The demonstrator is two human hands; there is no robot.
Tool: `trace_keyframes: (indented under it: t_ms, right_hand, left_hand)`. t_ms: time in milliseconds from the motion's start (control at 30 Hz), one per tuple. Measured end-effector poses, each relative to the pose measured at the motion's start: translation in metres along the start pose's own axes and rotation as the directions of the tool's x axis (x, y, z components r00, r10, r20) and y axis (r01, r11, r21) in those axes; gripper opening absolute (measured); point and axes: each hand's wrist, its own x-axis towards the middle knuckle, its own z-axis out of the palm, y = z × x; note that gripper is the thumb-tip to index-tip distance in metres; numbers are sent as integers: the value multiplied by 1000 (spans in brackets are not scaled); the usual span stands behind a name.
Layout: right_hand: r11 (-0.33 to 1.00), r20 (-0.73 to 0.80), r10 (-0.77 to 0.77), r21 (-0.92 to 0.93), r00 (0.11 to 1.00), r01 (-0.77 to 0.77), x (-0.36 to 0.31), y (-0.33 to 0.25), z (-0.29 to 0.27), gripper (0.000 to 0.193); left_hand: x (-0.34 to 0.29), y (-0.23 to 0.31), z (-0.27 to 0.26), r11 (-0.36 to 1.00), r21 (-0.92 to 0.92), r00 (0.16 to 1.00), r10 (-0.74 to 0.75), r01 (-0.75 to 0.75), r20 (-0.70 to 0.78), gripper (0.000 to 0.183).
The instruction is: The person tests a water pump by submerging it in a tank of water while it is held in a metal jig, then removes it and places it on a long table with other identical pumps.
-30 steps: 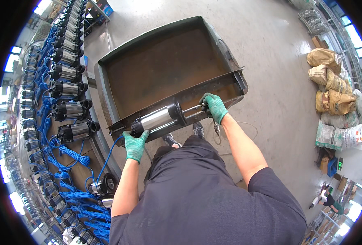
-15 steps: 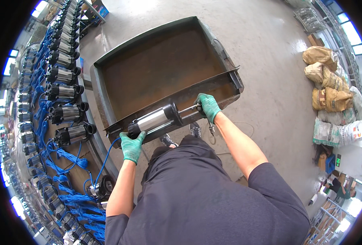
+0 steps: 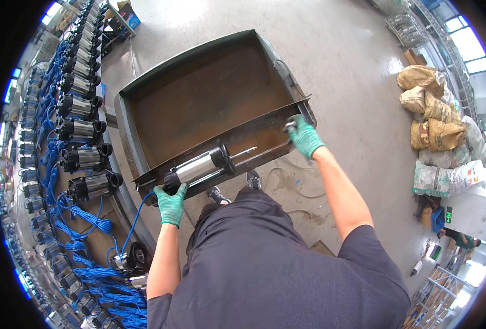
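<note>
A submersible pump (image 3: 196,165) with a shiny steel cylinder and black ends lies tilted across the front edge of a metal trough (image 3: 254,159). From its right end a thin metal shaft (image 3: 244,153) sticks out bare. My left hand (image 3: 172,204), in a green glove, grips the black left end cap, where a blue cable comes out. Right of the shaft tip and apart from it, my right hand (image 3: 306,137), also green-gloved, is closed around a small grey metal tool (image 3: 290,126). Motion blur and the fingers hide the tool's exact kind.
Brownish liquid seems to fill the trough behind the pump. At left, a bench (image 3: 117,203) carries a long row of similar pumps (image 3: 89,186) and bundled blue cables (image 3: 92,219). A thin hose (image 3: 295,189) lies on the floor; stacked sacks (image 3: 437,134) stand at right.
My right hand has moved right and up, off the shaft, taking the metal tool with it. The shaft end now shows. My left hand still grips the pump's left end.
</note>
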Motion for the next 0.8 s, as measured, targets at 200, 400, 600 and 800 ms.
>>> trace_keyframes:
  t_ms: [200, 400, 600, 800]
  right_hand:
    - [746, -143, 286, -587, 947, -314, 54, 8, -59, 31]
    - [667, -147, 358, -652, 922, -362, 86, -10, -35, 38]
    - [676, -249, 150, -680, 957, -283, 68, -5, -36, 43]
    - [913, -118, -338, -282, 934, 295, 25, -126, 41, 27]
  left_hand:
    - [1, 1, 4, 999, -34, 1000, -12, 13, 17, 57]
    - [-1, -19, -1, 999, 29, 999, -39, 38, 0, 97]
    - [-1, -14, -3, 986, 166, 999, -19, 12, 38, 85]
    - [28, -65, -75, 859, 464, 918, 340, -216, -203, 34]
